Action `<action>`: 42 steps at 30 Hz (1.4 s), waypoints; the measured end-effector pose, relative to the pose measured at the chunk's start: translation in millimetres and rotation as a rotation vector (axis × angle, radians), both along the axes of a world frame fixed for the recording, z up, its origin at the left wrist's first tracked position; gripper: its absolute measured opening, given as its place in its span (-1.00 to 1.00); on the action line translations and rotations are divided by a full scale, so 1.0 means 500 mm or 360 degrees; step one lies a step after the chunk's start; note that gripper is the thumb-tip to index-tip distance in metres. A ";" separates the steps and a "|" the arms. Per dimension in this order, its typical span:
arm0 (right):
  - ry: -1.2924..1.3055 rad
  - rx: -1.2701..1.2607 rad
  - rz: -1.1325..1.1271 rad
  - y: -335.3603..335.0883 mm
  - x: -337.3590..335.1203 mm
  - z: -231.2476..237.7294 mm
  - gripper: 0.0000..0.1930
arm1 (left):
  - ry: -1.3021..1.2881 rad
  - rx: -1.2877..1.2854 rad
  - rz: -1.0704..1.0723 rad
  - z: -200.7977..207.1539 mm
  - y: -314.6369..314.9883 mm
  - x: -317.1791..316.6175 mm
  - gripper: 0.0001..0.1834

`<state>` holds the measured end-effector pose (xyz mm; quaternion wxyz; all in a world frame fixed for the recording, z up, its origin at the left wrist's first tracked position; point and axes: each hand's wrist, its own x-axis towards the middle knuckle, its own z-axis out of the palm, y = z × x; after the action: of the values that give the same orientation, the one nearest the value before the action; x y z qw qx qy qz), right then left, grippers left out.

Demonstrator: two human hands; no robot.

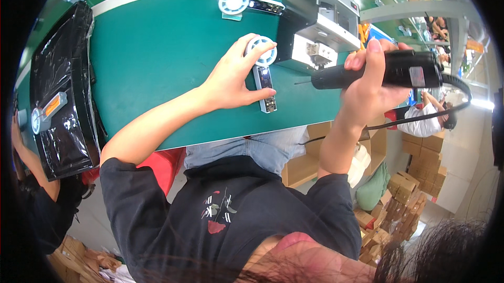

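Note:
My left hand (227, 82) grips a small handheld fan (266, 84) lying on the green work mat (157, 46). Fingers and thumb reach around its round pale-blue head and its handle, whose opened side bares a dark circuit board. In my right hand (365, 91) is a black electric screwdriver (338, 77), held level, its thin bit pointing left toward the fan handle but apart from it. A cable (462, 102) runs from its back end. Beyond my left hand lies a second fan (233, 2), its handle likewise opened.
A grey and black box-shaped machine, apparently a screw feeder (328, 20), stands just beyond the screwdriver. At left a black plastic-lined tray (63, 78) holds another fan (51, 109). A co-worker's arm (37, 165) shows at far left. Cardboard boxes (412, 165) are stacked at lower right.

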<state>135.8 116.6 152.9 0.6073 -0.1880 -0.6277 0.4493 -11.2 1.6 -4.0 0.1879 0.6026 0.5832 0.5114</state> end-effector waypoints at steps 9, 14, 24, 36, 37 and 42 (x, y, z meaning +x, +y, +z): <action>-0.0013 0.0064 0.0103 -0.061 -0.085 -0.003 -0.48 | 0.0011 0.0053 0.0037 -0.013 0.001 0.001 0.06; -0.0053 0.0043 0.0098 -0.059 -0.107 -0.015 -0.50 | 0.0043 0.0068 0.0049 -0.020 0.005 0.003 0.08; -0.0084 0.0087 0.0115 -0.062 -0.115 -0.030 -0.52 | 0.0056 0.0090 0.0062 -0.023 0.003 0.003 0.11; -0.0210 0.0380 0.0201 -0.055 -0.103 -0.059 -0.47 | -0.0016 0.0037 0.0050 -0.021 0.001 0.004 0.03; -0.0255 0.0432 0.0229 -0.055 -0.104 -0.052 -0.47 | 0.0016 0.0062 0.0059 -0.020 0.002 0.003 0.05; -0.0155 0.0335 0.0410 -0.050 -0.095 -0.056 -0.44 | 0.0043 0.0055 0.0045 -0.020 0.002 0.003 0.08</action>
<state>88.1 91.5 125.0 0.5299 -0.0630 -0.7188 0.4456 -9.5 2.8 -13.8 0.1624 0.6043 0.5852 0.5157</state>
